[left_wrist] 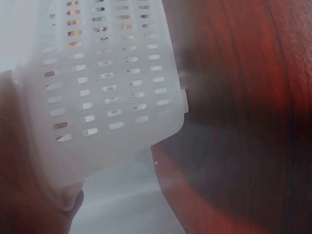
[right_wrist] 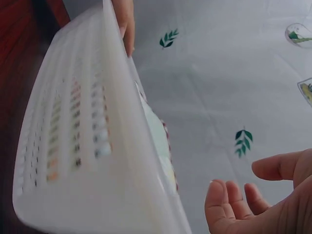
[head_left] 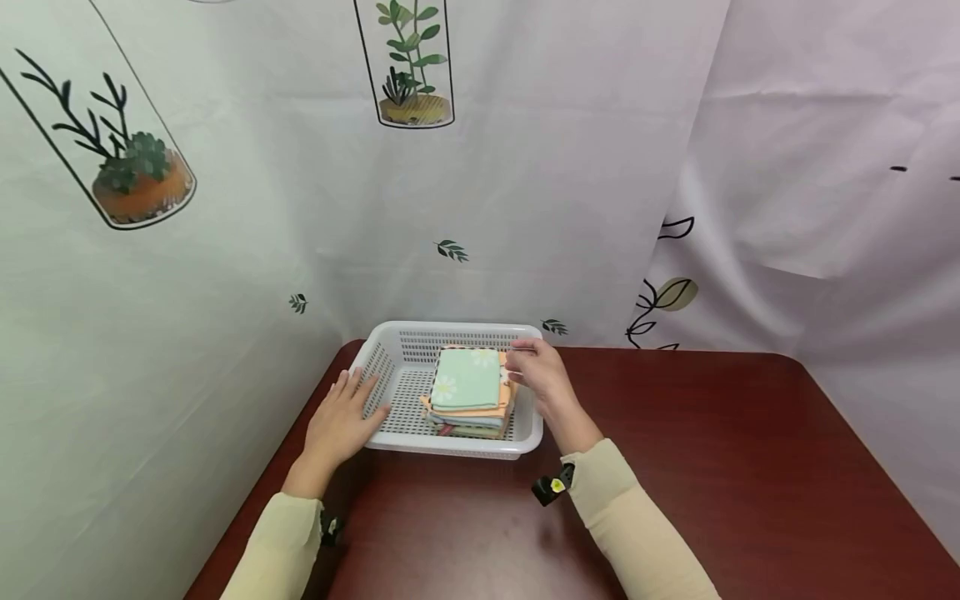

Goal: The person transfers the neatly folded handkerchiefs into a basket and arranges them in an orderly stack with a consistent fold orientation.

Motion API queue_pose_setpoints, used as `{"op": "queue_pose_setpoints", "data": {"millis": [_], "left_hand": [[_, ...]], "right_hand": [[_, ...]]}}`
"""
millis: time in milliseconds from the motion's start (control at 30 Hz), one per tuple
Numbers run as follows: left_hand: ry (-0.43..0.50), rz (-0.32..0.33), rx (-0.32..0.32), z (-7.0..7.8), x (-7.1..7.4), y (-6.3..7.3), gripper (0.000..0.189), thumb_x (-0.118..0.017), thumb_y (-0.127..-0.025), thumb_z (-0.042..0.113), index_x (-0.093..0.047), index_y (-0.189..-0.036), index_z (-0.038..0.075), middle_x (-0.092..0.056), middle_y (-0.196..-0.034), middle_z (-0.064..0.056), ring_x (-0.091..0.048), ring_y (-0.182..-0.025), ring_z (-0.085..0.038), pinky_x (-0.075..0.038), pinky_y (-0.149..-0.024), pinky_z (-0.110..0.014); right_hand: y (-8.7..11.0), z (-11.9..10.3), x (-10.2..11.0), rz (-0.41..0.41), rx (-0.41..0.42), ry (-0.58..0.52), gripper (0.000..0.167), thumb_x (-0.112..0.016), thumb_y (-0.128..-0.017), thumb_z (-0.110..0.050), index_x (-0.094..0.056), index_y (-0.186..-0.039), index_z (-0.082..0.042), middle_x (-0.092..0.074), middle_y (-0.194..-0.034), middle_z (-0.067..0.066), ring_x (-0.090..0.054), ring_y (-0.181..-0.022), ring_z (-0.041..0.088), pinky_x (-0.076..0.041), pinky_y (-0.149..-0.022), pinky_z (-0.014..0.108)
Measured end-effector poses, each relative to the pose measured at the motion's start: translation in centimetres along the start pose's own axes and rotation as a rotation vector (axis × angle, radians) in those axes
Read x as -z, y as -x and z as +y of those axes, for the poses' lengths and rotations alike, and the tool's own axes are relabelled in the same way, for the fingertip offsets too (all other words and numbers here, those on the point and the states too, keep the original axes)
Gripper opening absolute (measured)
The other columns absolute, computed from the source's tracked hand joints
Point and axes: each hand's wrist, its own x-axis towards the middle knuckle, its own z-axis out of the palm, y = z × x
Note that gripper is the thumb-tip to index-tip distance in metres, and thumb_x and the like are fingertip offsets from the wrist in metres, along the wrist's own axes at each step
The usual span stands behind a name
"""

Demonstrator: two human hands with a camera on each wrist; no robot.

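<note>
A white perforated plastic basket [head_left: 450, 445] stands on the table. Folded cloths lie stacked in its right half. On top is a mint-green cloth [head_left: 467, 382] with white daisies; an orange cloth [head_left: 507, 402] and several others show beneath. My left hand [head_left: 339, 423] rests on the basket's left rim, fingers spread. Over the right end of the basket is my right hand [head_left: 542, 377], fingertips close beside the stack. The right wrist view shows this hand's thumb [right_wrist: 278, 166] and fingers apart with nothing between them.
The dark red wooden table [head_left: 675, 467] reaches right and toward me. Behind and to the left hangs a pale curtain [head_left: 525, 208] printed with plants, close to the basket's back. Each sleeved wrist carries a small black camera [head_left: 549, 488].
</note>
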Motion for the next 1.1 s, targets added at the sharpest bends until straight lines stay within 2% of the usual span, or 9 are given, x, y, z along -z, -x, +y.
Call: {"op": "queue_pose_setpoints", "data": {"millis": [300,467,667,867,1100], "left_hand": [[0.018,-0.057,0.004,-0.4,0.7,-0.3,0.076,-0.047,-0.102,0.055,-0.039,-0.154,0.002,-0.024,-0.163,-0.028,-0.013,-0.152,-0.049,-0.016,-0.123,-0.059],[0.04,-0.092,0.019,-0.6,1.2,-0.8,0.077,-0.05,-0.101,0.054,-0.037,-0.155,0.001,-0.022,-0.162,-0.031,-0.01,-0.151,-0.051,-0.014,-0.121,-0.063],[0.081,-0.071,0.022,-0.3,1.5,-1.4,0.077,-0.057,-0.099,0.05,-0.039,-0.154,-0.001,-0.026,-0.16,-0.033,-0.013,-0.15,-0.052,-0.013,-0.12,-0.065],[0.121,-0.049,-0.006,1.4,1.4,-1.8,0.078,-0.056,-0.099,0.051,-0.037,-0.154,-0.001,-0.03,-0.16,-0.029,-0.019,-0.151,-0.049,-0.014,-0.121,-0.063],[0.087,-0.033,-0.063,4.7,1.4,-2.0,0.076,-0.055,-0.1,0.051,-0.041,-0.153,-0.001,-0.036,-0.159,-0.026,-0.024,-0.15,-0.047,-0.017,-0.121,-0.062]], "right_hand": [[0.4,-0.2,2.7,0.018,0.043,0.124,0.035,-0.062,-0.093,-0.009,-0.065,-0.128,-0.001,-0.065,-0.124,0.017,-0.065,-0.109,0.029,-0.055,-0.097,0.044],[0.5,-0.1,4.0,0.002,0.055,0.176,0.038,-0.063,-0.096,-0.014,-0.063,-0.131,-0.001,-0.065,-0.126,0.017,-0.064,-0.116,0.034,-0.053,-0.1,0.046],[0.6,0.1,5.9,-0.024,0.055,0.255,0.036,-0.062,-0.1,-0.02,-0.062,-0.133,-0.006,-0.063,-0.133,0.017,-0.062,-0.121,0.039,-0.048,-0.106,0.052],[0.7,0.7,7.8,-0.044,0.083,0.328,0.038,-0.061,-0.1,-0.022,-0.061,-0.136,-0.008,-0.06,-0.138,0.016,-0.056,-0.127,0.038,-0.043,-0.109,0.055],[1.1,1.2,9.6,-0.057,0.105,0.417,0.045,-0.06,-0.101,-0.028,-0.057,-0.142,-0.009,-0.054,-0.146,0.016,-0.049,-0.135,0.036,-0.039,-0.111,0.057]]}}
